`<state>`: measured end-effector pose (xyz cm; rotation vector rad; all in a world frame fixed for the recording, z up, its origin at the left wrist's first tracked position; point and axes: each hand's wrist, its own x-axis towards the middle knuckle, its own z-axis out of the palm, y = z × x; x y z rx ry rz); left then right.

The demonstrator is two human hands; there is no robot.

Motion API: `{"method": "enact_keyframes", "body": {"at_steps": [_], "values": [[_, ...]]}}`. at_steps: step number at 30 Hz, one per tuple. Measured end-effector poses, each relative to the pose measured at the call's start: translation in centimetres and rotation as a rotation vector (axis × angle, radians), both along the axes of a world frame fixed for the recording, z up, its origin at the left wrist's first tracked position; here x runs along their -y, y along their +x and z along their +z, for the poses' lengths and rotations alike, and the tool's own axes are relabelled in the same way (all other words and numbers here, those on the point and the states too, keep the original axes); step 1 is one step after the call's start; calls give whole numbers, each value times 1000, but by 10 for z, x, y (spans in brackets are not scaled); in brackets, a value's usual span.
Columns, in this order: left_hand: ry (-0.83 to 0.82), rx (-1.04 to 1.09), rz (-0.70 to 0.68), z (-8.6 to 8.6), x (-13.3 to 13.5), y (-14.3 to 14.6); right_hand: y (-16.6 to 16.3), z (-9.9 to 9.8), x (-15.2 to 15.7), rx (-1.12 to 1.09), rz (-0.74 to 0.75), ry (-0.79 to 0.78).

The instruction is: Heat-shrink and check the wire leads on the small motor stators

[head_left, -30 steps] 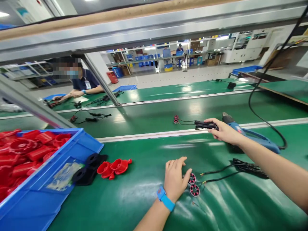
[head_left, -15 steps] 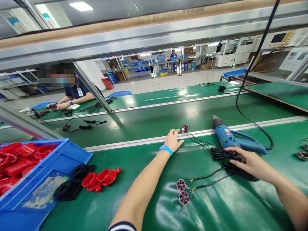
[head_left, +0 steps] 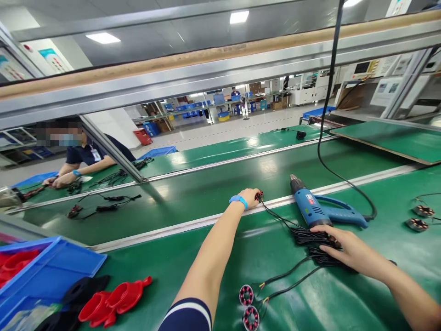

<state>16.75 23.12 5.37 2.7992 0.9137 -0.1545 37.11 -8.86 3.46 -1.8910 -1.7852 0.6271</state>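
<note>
My left hand [head_left: 248, 198], with a blue wristband, reaches far across the green mat to the rail and closes on a small red-and-black motor part [head_left: 259, 195] at the end of thin black wires. Those wires run back to a coiled black wire bundle [head_left: 312, 239], and my right hand [head_left: 344, 248] rests flat on the bundles with fingers spread. Two more round red-and-black motor parts [head_left: 248, 305] lie near the front edge, their wires trailing toward my right hand.
A blue heat gun [head_left: 322, 210] lies beyond my right hand, its cord hanging from above. A blue bin [head_left: 51, 271] with red parts stands at left, red and black caps [head_left: 110, 299] beside it. Two more motor parts [head_left: 418, 217] lie far right. A person works across the conveyor at left.
My left hand has closed onto the motor part at the rail, which it was only nearing before. The right hand has stayed on the wire bundles. The camera has tilted upward.
</note>
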Motion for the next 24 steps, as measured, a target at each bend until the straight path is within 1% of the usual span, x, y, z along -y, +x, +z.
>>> {"method": "enact_keyframes", "body": {"at_steps": [2,4,7,9,12,14,15,17,19,21,22,24], "values": [[11,-33,-4,6,-1,3,-2,3,1,1,-7,-16],[30,-47,-1,14,3,-5,-2,6,2,-13,6,-16],[65,-50,31,25,21,-38,0,10,4,-43,31,-20],[82,-54,71,28,46,-69,5,11,6,-41,26,-67],[54,-73,123,25,98,-113,19,7,13,-81,26,-138],[20,-77,155,19,134,-133,31,5,18,-97,-4,-111],[5,-74,173,17,150,-139,37,5,20,-88,-50,-74],[-21,-59,214,13,174,-147,50,7,18,-16,-204,32],[-52,-22,258,11,190,-153,61,9,10,116,-325,135],[-84,28,280,10,200,-159,69,10,-6,276,-320,179],[-92,52,286,10,203,-162,73,9,-14,345,-286,162],[-88,94,292,9,209,-170,78,3,-32,451,-226,72]]}}
